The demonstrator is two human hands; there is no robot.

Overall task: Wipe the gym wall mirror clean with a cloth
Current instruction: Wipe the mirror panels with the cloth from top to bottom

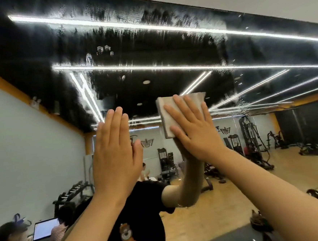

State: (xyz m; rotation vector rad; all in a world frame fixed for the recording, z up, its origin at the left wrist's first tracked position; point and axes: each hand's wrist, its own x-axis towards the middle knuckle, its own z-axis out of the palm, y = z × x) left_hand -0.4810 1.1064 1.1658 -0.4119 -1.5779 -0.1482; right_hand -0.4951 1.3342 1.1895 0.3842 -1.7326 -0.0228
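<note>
The wall mirror (168, 50) fills the view and carries wet streaks and smears across its upper part. A folded grey cloth (168, 112) lies flat against the glass at mid-height. My right hand (194, 131) presses on the cloth with fingers spread, palm against it. To its left, my left hand (115, 151) rests flat on the bare glass, fingers together and holding nothing. Both forearms rise from the bottom of the view.
The mirror's top edge (259, 12) meets a white wall at the upper right. Reflected in the glass are light strips, gym machines (253, 142), a dumbbell rack (75, 194), a wooden floor and people with a laptop (45, 230) at the lower left.
</note>
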